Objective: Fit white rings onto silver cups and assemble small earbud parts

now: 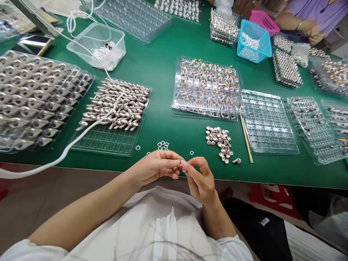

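My left hand (pixel 154 167) and my right hand (pixel 202 180) meet above the table's front edge, both closed in a pinch. Between their fingertips is a small earbud part (pixel 179 165), pale with an orange bit showing; the fingers cover most of it. Just beyond my left hand lies a cluster of small white rings (pixel 163 145), with a few loose ones nearby. To the right of my right hand are a pile of cup-shaped earbud covers (pixel 223 142) and a single stemmed earbud shell (pixel 237 160).
A tray of earbud stems (pixel 116 105) stands left, beside a larger stacked tray (pixel 29 98). A white cable (pixel 81 135) crosses them. Ahead are a tray of parts with orange tabs (pixel 206 87), a clear tray (pixel 269 121), a wooden stick (pixel 246 139) and a blue basket (pixel 254 41). A co-worker (pixel 312 25) sits opposite.
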Available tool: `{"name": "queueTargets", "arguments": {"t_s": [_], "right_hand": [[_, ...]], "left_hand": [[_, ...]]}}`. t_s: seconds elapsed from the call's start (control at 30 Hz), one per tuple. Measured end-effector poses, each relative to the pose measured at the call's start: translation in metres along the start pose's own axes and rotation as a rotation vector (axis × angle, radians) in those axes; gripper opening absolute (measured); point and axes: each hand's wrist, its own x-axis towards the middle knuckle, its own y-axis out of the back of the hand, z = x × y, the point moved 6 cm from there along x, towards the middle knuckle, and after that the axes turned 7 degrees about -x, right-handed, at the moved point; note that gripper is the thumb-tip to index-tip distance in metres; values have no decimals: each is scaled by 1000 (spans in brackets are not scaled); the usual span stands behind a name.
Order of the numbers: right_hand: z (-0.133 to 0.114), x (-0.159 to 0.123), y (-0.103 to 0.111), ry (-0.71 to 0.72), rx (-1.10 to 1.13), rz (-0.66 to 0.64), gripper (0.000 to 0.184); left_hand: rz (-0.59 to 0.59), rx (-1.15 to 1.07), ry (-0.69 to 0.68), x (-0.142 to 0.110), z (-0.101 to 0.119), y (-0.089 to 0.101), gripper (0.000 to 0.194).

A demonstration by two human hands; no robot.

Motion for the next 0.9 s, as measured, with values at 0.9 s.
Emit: {"name": "queueTargets", "arguments": {"t_s": [0.9], "right_hand": [[-5,6,-4,17,-53,74,53]], "left_hand": [[345,799,-626,-19,22,-13,11]]}}
